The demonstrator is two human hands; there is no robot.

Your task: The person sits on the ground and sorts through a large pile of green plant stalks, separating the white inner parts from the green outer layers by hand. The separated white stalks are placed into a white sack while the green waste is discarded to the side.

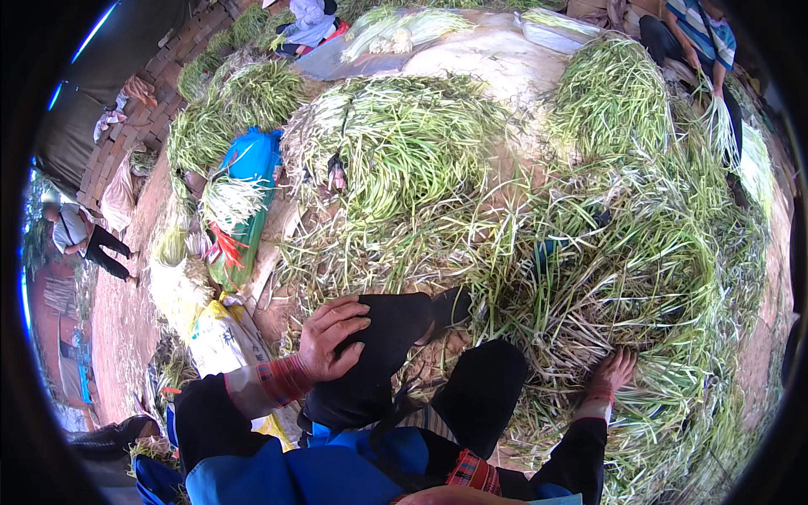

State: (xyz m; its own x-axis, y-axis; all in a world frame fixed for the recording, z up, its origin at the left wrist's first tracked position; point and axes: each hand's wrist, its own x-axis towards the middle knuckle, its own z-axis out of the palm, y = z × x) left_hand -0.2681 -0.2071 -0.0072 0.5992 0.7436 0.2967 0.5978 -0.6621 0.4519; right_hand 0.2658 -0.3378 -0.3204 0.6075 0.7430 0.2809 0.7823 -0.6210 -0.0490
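My left hand [334, 338] hovers over or rests on my left knee, with the thumb apart and nothing held. To the right of my knees, my right hand [612, 372] reaches into a loose heap of long green leafy stalks [656, 379]. Pale, dry-looking stems [574, 344] lie just beside its fingers. Whether those fingers grip any stalks is hard to see. More loose leaves [391, 252] cover the ground before my feet. To the left, a bunch of trimmed white stems [233, 203] lies next to red ties [227, 245].
A large heap of greens [416, 145] lies ahead. Blue plastic [252, 154] and a printed white sack [230, 344] are at left. One person [707, 44] handles stalks at upper right; another [309, 25] sits at the top. A third [85, 233] stands far left.
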